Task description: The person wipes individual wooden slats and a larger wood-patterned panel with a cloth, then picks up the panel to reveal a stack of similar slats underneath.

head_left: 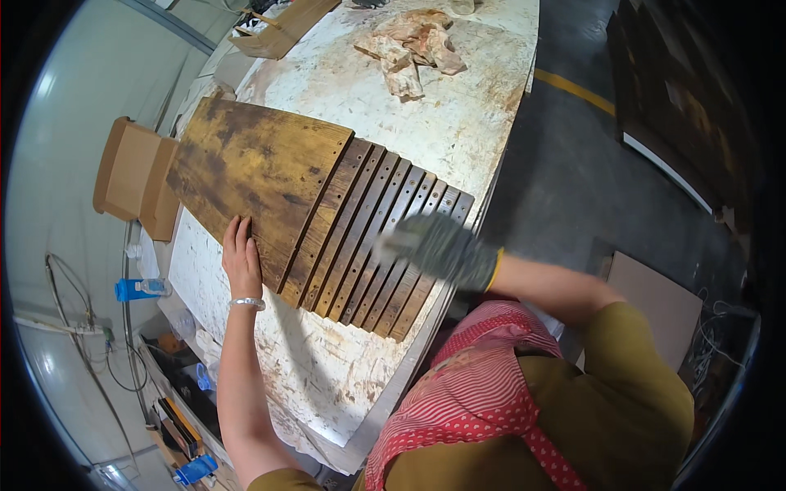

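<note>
A row of brown wooden boards (pixel 260 160) lies overlapped like steps on the worktable, with small holes along the exposed edges. The farthest board shows its whole mottled face; only strips of the others show. My bare left hand (pixel 241 260), a bracelet at its wrist, rests against the left edge of that board, fingers stretched out and holding nothing. Over the strips on the right side is my right hand (pixel 426 247) in a dark grey knitted glove. Motion smears its fingers, so whether it touches the boards or holds anything is unclear.
Crumpled stained cloth (pixel 413 51) lies on the stained white worktable (pixel 483 98) beyond the boards. An open cardboard box (pixel 131 172) stands at the left, another box (pixel 282 29) at the far end. Dark panels (pixel 679 106) stand across the floor at right.
</note>
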A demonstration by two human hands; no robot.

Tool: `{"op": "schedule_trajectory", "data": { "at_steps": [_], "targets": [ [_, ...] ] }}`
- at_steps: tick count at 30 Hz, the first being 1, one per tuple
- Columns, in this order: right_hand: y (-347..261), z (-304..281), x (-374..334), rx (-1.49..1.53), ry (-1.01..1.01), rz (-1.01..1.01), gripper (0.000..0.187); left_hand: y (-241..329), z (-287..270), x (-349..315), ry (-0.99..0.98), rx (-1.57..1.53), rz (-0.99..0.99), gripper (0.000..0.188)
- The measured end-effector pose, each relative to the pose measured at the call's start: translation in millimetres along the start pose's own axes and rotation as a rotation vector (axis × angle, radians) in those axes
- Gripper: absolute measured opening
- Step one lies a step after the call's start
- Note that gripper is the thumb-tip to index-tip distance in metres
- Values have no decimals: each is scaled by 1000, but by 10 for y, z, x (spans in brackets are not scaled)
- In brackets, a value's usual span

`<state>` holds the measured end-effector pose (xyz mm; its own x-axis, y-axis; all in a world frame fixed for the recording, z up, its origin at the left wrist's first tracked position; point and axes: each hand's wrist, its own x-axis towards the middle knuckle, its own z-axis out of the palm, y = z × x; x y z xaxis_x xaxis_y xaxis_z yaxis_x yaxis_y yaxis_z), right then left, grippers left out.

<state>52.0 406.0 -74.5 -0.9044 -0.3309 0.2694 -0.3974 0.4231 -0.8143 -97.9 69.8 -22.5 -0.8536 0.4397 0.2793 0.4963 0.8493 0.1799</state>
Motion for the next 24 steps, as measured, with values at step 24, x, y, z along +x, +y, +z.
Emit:
{"op": "schedule_trajectory", "data": {
  "at_steps": [24],
  "targets": [
    [-763, 129, -94, 447, -90, 302, 39, -61, -461, -359, 64, -127, -38, 35]
  ]
}}
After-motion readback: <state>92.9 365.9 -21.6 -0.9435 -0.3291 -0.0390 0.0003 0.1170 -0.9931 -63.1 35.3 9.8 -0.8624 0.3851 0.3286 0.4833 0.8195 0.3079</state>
